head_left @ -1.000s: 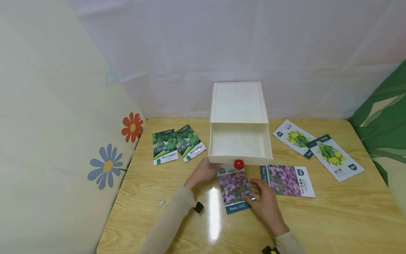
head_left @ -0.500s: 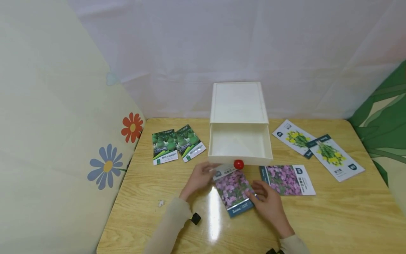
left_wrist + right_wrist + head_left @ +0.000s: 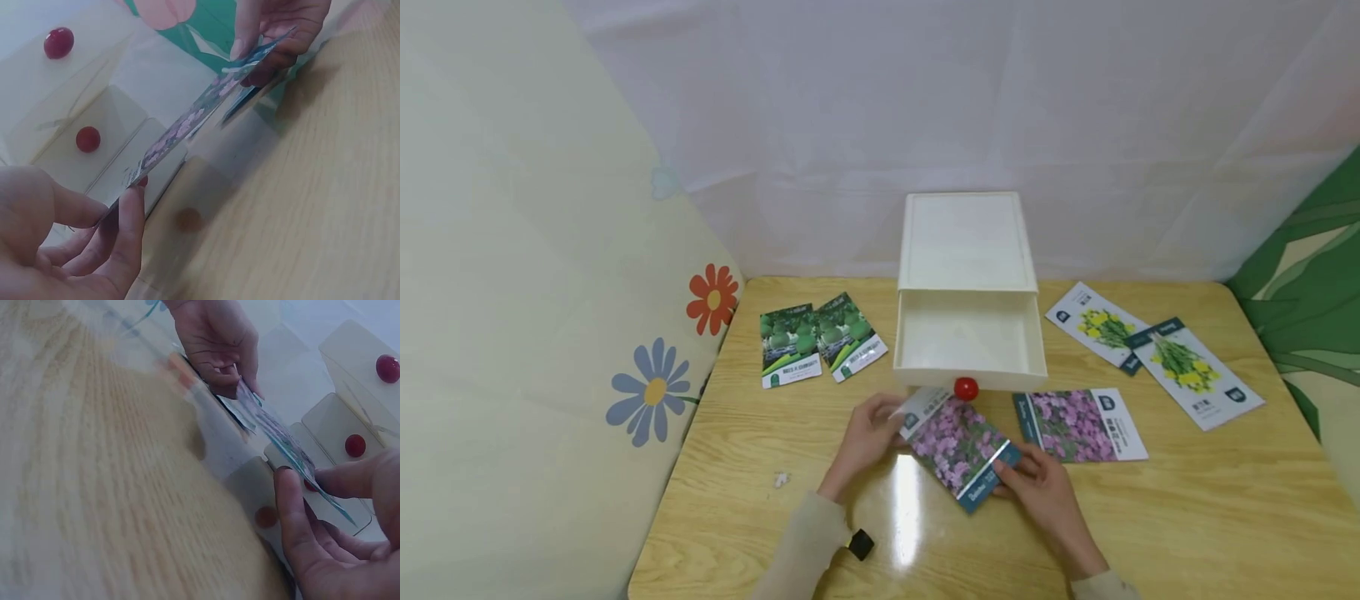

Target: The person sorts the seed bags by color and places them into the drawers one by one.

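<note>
Left hand [image 3: 862, 437] and right hand [image 3: 1045, 493] pinch opposite ends of a purple-flowered packet [image 3: 957, 443], raised above the table [image 3: 730, 492] near the already open drawer [image 3: 1009, 381], its placement apparently not yet done.

Screened-off table corner, indoors

It looks like a small makeshift booth set up round a wood-grain table [image 3: 1195, 508] — whether in a home, an office or a studio, I cannot tell. A creased white cloth [image 3: 820, 125] hangs behind it. To the left stands a cream panel [image 3: 512, 217] bearing a red flower [image 3: 712, 299] and a blue flower [image 3: 655, 390]; to the right, a leafy green panel [image 3: 1311, 308]. A bright streak of reflected light [image 3: 907, 517] crosses the glossy tabletop.
</note>
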A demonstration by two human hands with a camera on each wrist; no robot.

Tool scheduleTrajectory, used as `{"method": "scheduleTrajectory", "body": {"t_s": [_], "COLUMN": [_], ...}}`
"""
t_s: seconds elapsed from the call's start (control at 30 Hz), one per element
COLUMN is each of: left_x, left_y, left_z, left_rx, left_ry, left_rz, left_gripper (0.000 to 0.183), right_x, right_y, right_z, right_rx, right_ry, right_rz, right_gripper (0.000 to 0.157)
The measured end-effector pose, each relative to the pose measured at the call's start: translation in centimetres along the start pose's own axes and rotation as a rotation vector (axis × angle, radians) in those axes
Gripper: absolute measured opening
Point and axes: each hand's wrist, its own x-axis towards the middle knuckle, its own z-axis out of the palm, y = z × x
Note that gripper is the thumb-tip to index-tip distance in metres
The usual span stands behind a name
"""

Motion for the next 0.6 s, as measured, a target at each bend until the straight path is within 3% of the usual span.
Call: {"method": "scheduleTrajectory", "body": {"t_s": [0.27, 0.6], "left_x": [-1.3, -2.4], "left_y": [-0.7, -0.9], "left_z": [0.2, 0.4], "left_rx": [-0.101, -0.162], "left_ry": [0.007, 0.013], "left_rz": [-0.037, -0.058], "left_gripper": [0.029, 0.032], "right_x": [-0.7, -0.8], "right_y": [0.3, 0.0], "right_z": [0.3, 0.4], "right_rx": [0.04, 0.007], "right_ry": [0.019, 0.031], "right_rz": [0.019, 0.035], "right_gripper": [0.033, 0.032]}}
